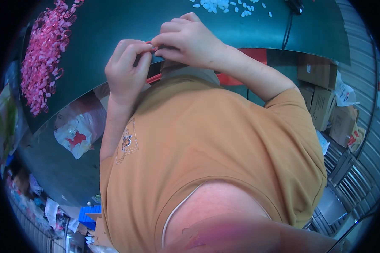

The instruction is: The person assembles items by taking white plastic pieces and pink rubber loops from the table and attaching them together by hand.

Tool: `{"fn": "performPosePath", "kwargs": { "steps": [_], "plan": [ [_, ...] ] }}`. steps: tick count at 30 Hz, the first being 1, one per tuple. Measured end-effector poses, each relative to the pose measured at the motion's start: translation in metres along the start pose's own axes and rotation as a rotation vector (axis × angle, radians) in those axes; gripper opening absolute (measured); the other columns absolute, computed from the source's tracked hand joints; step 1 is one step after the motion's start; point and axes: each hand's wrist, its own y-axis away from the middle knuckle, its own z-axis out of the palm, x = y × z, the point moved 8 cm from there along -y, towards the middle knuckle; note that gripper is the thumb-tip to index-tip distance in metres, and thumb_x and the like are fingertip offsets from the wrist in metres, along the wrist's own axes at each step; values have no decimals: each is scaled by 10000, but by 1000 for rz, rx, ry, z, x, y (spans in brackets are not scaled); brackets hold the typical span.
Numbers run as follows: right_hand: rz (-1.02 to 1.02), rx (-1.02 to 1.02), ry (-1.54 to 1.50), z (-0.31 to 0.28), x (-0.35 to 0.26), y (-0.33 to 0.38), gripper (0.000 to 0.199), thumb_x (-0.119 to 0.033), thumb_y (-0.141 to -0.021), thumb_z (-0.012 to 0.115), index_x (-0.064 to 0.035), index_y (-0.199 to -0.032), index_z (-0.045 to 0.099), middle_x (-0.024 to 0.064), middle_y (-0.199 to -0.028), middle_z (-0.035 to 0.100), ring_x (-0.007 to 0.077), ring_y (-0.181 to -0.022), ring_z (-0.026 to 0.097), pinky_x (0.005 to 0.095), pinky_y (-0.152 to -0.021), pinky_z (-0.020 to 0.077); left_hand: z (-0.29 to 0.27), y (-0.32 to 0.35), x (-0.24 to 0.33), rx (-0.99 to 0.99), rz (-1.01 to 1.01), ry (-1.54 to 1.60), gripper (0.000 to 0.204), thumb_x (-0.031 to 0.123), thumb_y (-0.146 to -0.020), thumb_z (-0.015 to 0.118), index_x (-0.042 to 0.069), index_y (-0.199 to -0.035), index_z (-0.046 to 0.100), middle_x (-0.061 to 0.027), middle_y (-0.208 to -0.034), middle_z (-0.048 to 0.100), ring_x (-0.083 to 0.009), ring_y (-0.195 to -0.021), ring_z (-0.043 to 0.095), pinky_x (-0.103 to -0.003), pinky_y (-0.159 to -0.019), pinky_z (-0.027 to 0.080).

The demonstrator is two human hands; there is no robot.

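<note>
**Small pink part pinched between both hands at the near edge of the worktop**

Both hands are raised together over the near edge of the dark green worktop point(249, 33). My left hand point(126, 69) is curled nearly closed, thumb and forefinger pinched on a small pink piece point(153, 47). My right hand point(188, 40) is curled the same way, its fingertips meeting the left's on that piece. Only a sliver of it shows between the fingers; I cannot tell its full shape.

Progress, as a judgement: a large heap of pink plastic pieces point(44, 55) lies at the left edge of the worktop, and a smaller scatter of white plastic pieces point(223, 6) at the far edge. Which heap is finished stock and which is waiting I cannot tell. The piece in hand looks mid-handling, not yet set down.

Orientation: the visible sliver runs roughly left to right, from one hand's fingertips to the other's. Which end leads is hidden
</note>
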Motion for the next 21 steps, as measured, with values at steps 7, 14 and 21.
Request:
{"fn": "performPosePath", "kwargs": {
  "steps": [7, 14, 21],
  "plan": [
    [43, -29, -204, -2, 11, -1, 111, -263, -961, 766, -222, -1040, 833, -61, -948, 725, 166, -905, 718, 408, -973, 467, 2, 4, 2, -34, 15, -18, 166, -100, -861, 797, 17, -975, 762, -113, -1003, 759, -213, -901, 762, -315, -776, 616],
    [-9, -48, -29, 5, 3, -3, 75, -265, -944, 768, -234, -990, 819, -64, -927, 697, 142, -925, 711, 414, -991, 464, 4, 4, -2, -42, 2, -10, 162, -102, -869, 795, 18, -973, 761, -111, -999, 760, -214, -900, 763, -314, -781, 622],
    [-105, -3, 237, 0, -17, -4, 124, -270, -852, 811, -229, -939, 734, -55, -894, 631, 141, -928, 676, 432, -996, 453, -1, 1, 3, -31, 26, -30, 173, -102, -858, 796, 24, -970, 756, -114, -994, 758, -233, -901, 758, -328, -772, 615]
  ]
}}
